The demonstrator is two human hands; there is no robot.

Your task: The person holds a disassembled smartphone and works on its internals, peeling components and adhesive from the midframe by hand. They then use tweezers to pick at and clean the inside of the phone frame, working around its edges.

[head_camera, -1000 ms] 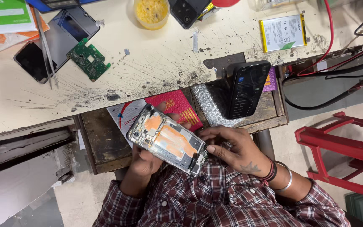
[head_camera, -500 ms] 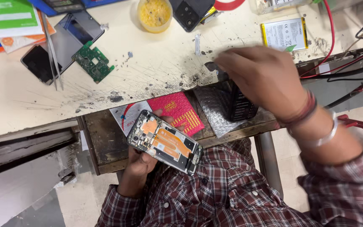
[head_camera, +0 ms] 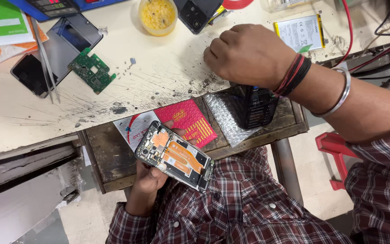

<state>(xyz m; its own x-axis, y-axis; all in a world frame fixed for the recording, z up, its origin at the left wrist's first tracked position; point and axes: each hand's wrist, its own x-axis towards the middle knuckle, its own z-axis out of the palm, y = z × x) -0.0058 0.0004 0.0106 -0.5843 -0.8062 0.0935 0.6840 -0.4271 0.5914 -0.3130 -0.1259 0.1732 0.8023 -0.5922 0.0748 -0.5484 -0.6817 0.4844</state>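
Two hands are working apart: the left hand (head_camera: 147,178) is cradling the opened phone (head_camera: 174,156) from beneath over the lap, just in front of the drawer (head_camera: 102,151), and should be keeping it level so loose parts stay put. Farther off, the right hand (head_camera: 249,54) is resting curled, knuckles up, on the scratched counter (head_camera: 159,86); whether it is pinching anything I cannot tell.

A phone repair workshop: scratched bench (head_camera: 168,86), loose circuit board (head_camera: 92,70), battery (head_camera: 299,32), opened phone (head_camera: 174,156).
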